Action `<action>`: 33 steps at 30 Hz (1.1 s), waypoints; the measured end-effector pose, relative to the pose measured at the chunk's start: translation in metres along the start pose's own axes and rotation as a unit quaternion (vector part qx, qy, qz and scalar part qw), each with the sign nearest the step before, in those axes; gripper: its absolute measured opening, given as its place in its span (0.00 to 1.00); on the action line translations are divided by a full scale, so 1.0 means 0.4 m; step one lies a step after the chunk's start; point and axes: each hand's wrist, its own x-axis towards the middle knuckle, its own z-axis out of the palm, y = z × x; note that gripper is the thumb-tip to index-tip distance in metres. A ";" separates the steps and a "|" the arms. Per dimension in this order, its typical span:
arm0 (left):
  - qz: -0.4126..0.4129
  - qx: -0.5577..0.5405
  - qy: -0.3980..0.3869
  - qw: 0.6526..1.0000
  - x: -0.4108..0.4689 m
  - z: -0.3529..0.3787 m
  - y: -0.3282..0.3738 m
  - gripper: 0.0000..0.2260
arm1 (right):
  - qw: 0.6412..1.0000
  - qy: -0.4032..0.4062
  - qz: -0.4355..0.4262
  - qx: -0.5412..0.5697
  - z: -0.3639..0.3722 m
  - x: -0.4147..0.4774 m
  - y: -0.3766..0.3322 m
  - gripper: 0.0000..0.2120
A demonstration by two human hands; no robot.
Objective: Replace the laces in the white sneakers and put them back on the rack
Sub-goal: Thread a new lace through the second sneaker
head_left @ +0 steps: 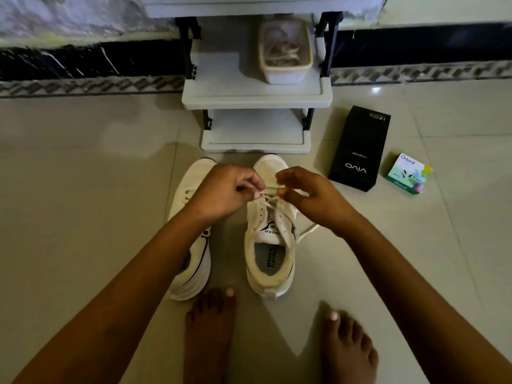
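Two white sneakers stand side by side on the tiled floor in front of the rack [256, 97]. The right sneaker [270, 245] faces away from me, its tongue showing. Over its lower eyelets, my left hand [224, 192] pinches the white lace [270, 202] between thumb and fingertips. My right hand [307, 194] pinches the same lace from the other side. A loose lace end trails off to the right of the shoe. The left sneaker [191, 261] lies partly hidden under my left forearm.
A small plastic tub [285, 70] holding laces sits on the rack's middle shelf. A black phone box [358, 149] and a small green box [408, 173] lie on the floor at the right. My bare feet [210, 328] are just behind the sneakers.
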 end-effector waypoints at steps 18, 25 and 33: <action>-0.114 0.062 -0.033 0.991 -0.043 0.098 -0.023 0.22 | 0.993 0.063 0.013 -0.099 0.105 -0.006 0.042 0.08; -0.232 -0.219 0.023 0.947 -0.049 0.080 -0.041 0.11 | 0.986 0.061 -0.004 -0.152 0.115 0.004 0.028 0.09; -0.256 -0.292 -0.002 0.922 -0.041 0.072 -0.053 0.10 | 0.987 0.071 -0.009 -0.142 0.125 0.003 0.033 0.08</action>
